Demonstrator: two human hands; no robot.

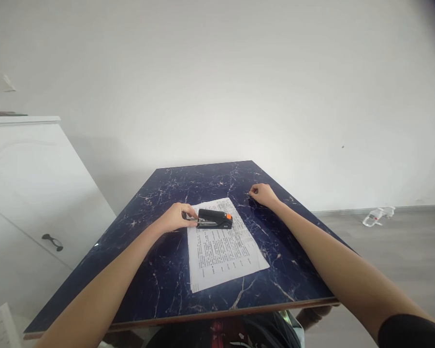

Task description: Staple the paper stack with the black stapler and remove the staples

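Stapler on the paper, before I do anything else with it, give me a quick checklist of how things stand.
1. Stapler resting on the paper: ok, it lies across the far part.
2. Left hand at the stapler: ok, fingertips at its left end.
3. Right hand off the paper: ok, it is over to the right.
4. Right hand empty: cannot tell, the fingers are curled together.
5. Paper straight with the near edge of the table: not ok, it sits askew.
6. Staples loaded: cannot tell.

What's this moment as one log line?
Left hand: at left end of stapler; right hand: curled, right of paper; stapler: on paper; paper: on blue table
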